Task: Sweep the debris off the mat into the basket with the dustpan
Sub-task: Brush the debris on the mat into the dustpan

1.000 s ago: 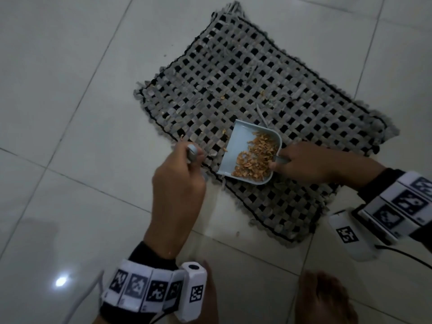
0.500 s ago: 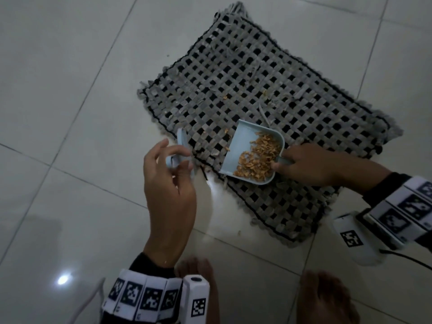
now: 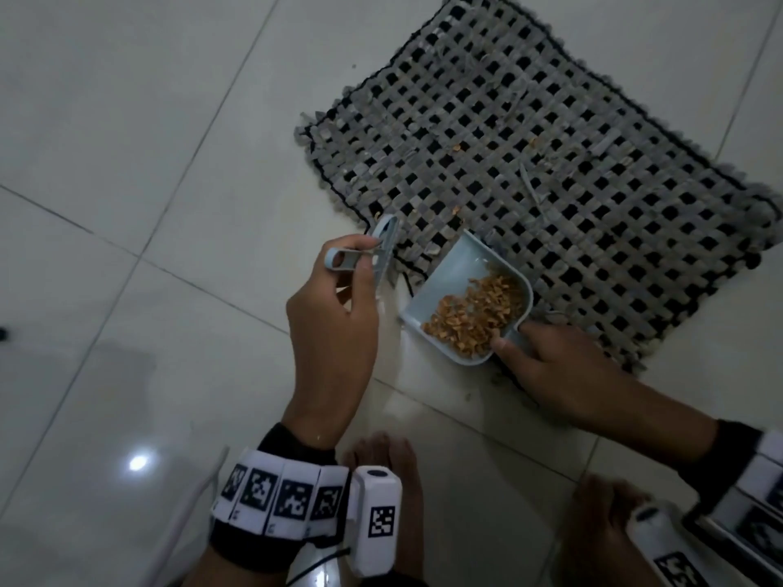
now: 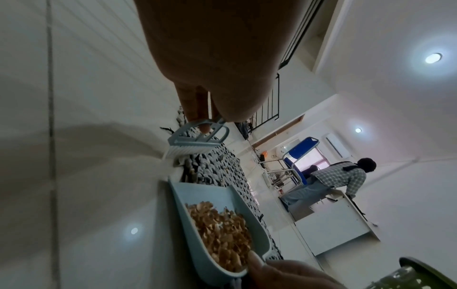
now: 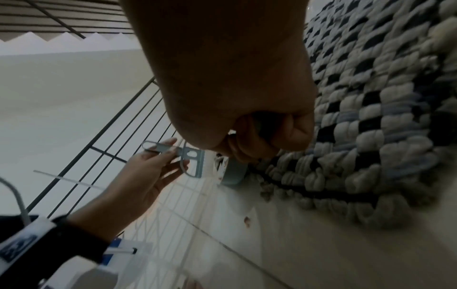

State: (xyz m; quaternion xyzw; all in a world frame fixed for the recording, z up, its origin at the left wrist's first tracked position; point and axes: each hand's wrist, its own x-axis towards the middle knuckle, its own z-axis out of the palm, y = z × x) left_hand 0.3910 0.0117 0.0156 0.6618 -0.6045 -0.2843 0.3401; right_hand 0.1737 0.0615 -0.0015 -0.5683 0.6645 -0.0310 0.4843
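A grey and black woven mat (image 3: 551, 133) lies on the tiled floor. My right hand (image 3: 546, 366) grips the handle of a pale blue dustpan (image 3: 449, 273) that holds a heap of orange-brown debris (image 3: 474, 315); the pan is over the mat's near left corner and the floor. My left hand (image 3: 339, 298) pinches the handle of a small pale blue brush (image 3: 381, 247) at the mat's left corner, left of the pan. The same brush (image 4: 195, 139) and the filled dustpan (image 4: 188, 197) show in the left wrist view. A few crumbs (image 3: 457, 148) stay on the mat. No basket is clearly in view.
My bare feet (image 3: 381, 463) stand on the tiles just below the hands. A black metal railing (image 5: 103, 140) shows in the right wrist view. A person in a checked shirt (image 4: 338, 176) sits far off by a blue chair (image 4: 299, 152). A dark green rim (image 4: 425, 273) is at the left wrist view's corner.
The dustpan with its debris has slid back toward me, off the mat's middle to its near left corner. My left hand has drawn the brush left, to the mat's edge.
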